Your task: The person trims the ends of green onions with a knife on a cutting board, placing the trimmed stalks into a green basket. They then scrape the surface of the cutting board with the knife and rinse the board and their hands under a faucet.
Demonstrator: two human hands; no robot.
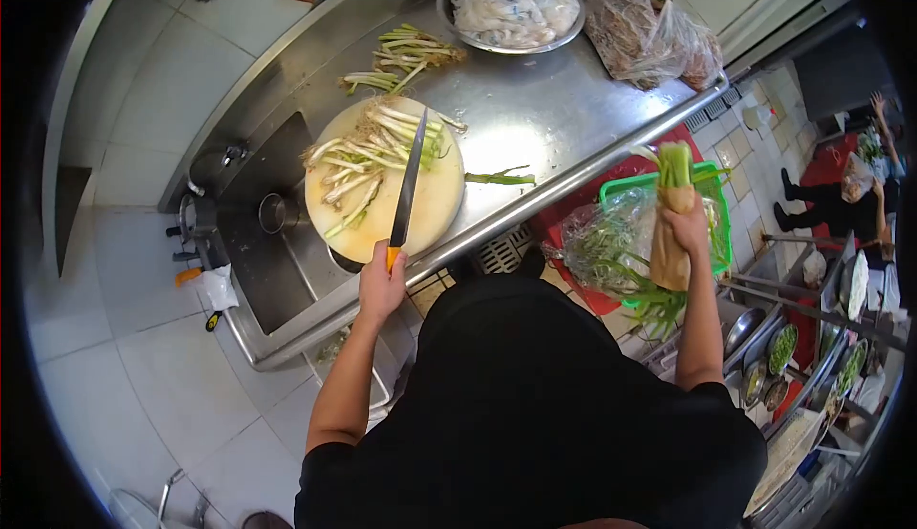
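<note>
My left hand (382,287) is closed round the orange handle of a long kitchen knife (412,185). The blade points away from me over a round cutting board (435,219). Cut scallion root ends (368,152) lie loosely on that board. Off to the right, my right hand (686,228) grips a bunch of scallions (675,161) wrapped in brown paper (669,254). Green tops hang out below the wrap. Beneath the bunch is a green crate (723,233) with a clear plastic bag (597,238) and more greens.
Beside the board is a sink (287,285). More scallion ends (411,54), a metal bowl (516,49) of plastic-bagged food and a filled plastic bag (645,37) stand along the steel counter (506,128). One green stalk (499,178) lies near its edge. Another person (836,185) is far right.
</note>
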